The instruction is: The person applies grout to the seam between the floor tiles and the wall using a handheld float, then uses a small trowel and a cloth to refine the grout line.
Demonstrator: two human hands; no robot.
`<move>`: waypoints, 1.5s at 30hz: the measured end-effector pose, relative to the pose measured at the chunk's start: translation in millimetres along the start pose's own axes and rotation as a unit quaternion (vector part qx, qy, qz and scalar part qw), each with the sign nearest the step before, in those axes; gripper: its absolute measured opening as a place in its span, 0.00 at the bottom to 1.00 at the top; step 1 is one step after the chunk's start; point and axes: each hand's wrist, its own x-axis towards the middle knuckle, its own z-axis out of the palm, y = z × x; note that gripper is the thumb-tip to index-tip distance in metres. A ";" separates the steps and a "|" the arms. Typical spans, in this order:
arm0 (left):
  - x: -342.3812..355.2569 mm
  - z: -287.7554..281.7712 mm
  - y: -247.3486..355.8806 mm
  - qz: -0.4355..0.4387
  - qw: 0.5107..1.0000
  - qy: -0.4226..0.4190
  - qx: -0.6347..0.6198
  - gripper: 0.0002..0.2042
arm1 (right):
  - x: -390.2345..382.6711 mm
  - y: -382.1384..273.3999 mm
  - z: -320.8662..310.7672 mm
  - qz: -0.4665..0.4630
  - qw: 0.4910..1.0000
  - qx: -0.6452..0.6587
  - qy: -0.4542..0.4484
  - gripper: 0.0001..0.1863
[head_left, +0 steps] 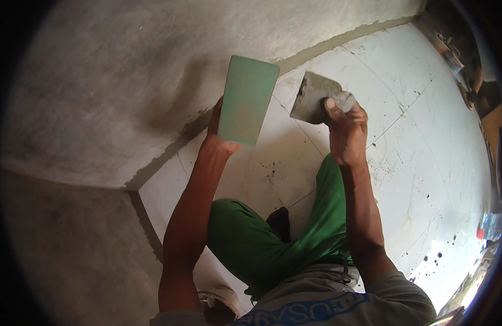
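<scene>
My left hand holds up a flat green plastering float, its broad face toward me and lightly stained with brown. Most of that hand is hidden behind the float. My right hand grips a flat scraper smeared with grey mortar, the thumb pressed on its near face. The scraper hangs over the white floor tiles, a short way right of the float and apart from it. Both tools are in the air near the grey plastered wall.
White tiles with dark crumbs cover the floor around my legs. A strip of mortar runs along the wall's foot. A bottle with a red cap and a small container are at the right. A bucket-like vessel is beside me at lower left.
</scene>
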 end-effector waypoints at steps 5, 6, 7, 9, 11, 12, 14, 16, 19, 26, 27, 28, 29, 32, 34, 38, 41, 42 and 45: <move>-10.9 18.3 -1.1 -0.035 0.999 0.007 -0.034 0.11 | 24.4 15.6 24.9 -0.025 0.996 0.085 0.028 0.09; -11.4 21.8 -3.1 -0.041 0.998 0.010 -0.042 0.11 | 23.6 18.3 25.9 -0.025 0.996 0.085 0.026 0.09; -11.3 25.5 -5.0 -0.010 1.000 0.023 0.005 0.11 | 19.9 21.6 29.4 -0.033 0.996 0.068 0.049 0.08; -7.8 24.2 -3.5 0.026 0.998 0.037 0.052 0.11 | 9.6 23.6 46.8 -0.049 0.995 0.033 0.082 0.08; 1.1 19.4 -1.6 0.058 0.997 0.018 0.041 0.11 | 1.1 26.9 60.7 -0.054 0.995 0.027 0.078 0.08; 2.1 20.5 0.3 0.058 0.997 0.021 0.041 0.11 | -3.3 27.6 64.4 -0.061 0.995 0.018 0.078 0.08; 2.0 23.4 3.8 0.085 0.996 0.028 -0.016 0.10 | -14.0 29.7 69.0 -0.043 0.997 0.010 0.070 0.07; 6.0 18.9 5.0 0.090 0.995 0.052 0.003 0.10 | -23.7 34.0 74.2 -0.044 0.996 -0.021 0.069 0.06; 8.0 13.4 5.5 0.105 0.990 0.089 -0.010 0.09 | -39.0 35.7 77.1 -0.021 0.997 -0.025 0.063 0.07; 8.3 9.8 10.2 0.086 0.990 0.108 0.000 0.06 | -64.7 29.9 68.2 -0.005 0.998 -0.051 0.032 0.07; 8.4 10.0 8.1 0.085 0.990 0.108 0.001 0.06 | -57.5 23.1 68.6 -0.033 0.995 -0.075 0.050 0.07; 8.7 10.9 4.9 0.109 0.989 0.098 -0.013 0.05 | -49.4 20.1 69.5 -0.061 0.991 -0.099 0.068 0.06; 11.1 14.1 2.0 0.132 0.987 0.083 -0.028 0.05 | -38.2 26.8 67.7 -0.040 0.996 -0.005 0.073 0.07; 15.4 17.9 -1.6 0.143 0.983 0.092 -0.075 0.05 | -42.1 28.0 67.5 -0.033 0.990 -0.117 0.067 0.05; 14.6 10.3 6.8 0.130 0.983 0.116 -0.056 0.05 | -54.5 22.4 75.1 -0.061 0.987 -0.138 0.047 0.05; 18.4 -8.6 2.7 0.167 0.981 0.085 -0.059 0.07 | -64.8 32.5 74.8 -0.015 0.997 -0.031 0.067 0.05; 20.7 -13.0 0.6 0.186 0.980 0.066 -0.021 0.08 | -63.9 35.6 71.2 -0.023 0.997 -0.031 0.070 0.05; 21.2 -14.1 0.1 0.187 0.980 0.066 -0.020 0.08 | -63.5 35.3 71.0 -0.024 0.997 -0.029 0.063 0.05; 20.4 -13.7 -1.0 0.213 0.976 0.037 -0.005 0.09 | -59.4 25.2 71.7 0.010 0.997 0.016 0.076 0.05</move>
